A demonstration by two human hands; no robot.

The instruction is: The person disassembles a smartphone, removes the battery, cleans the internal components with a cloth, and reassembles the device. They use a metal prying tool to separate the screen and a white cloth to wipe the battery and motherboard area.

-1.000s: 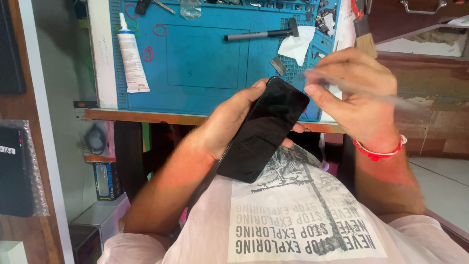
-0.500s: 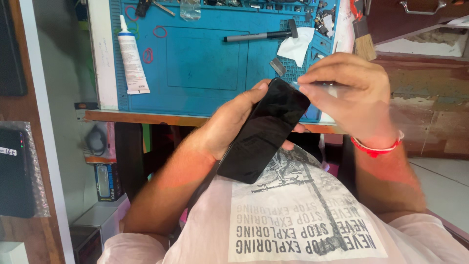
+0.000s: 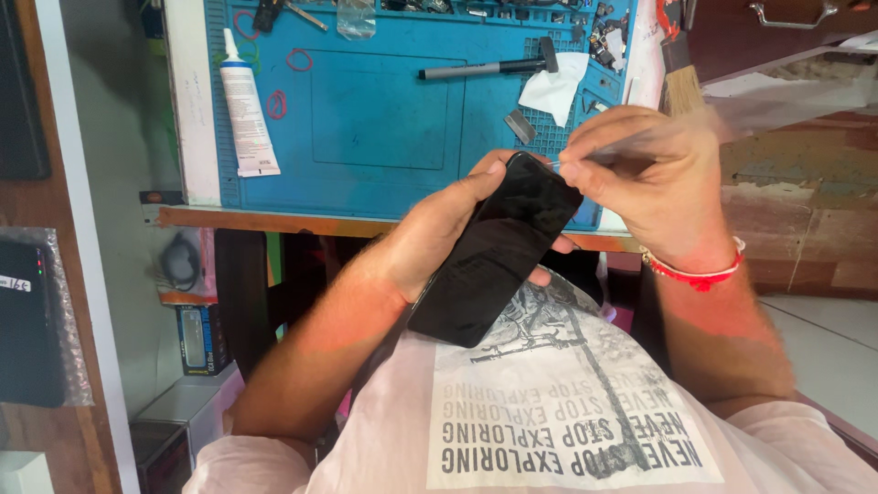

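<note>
gripping black phone (image 3: 498, 252) w/ left hand (image 3: 439, 229), tilted.

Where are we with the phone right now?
Done: the black phone is off the blue mat, gripped in the left hand. In hand: the right hand pinches a thin tool at its top corner. Left: the phone looks closed; nothing has lifted.

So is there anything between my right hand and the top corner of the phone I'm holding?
Nothing visible. The right hand pinches a thin, blurred tool whose tip sits right at the upper corner of the black phone. The left hand grips the phone from its left side, clear of that corner.
</note>
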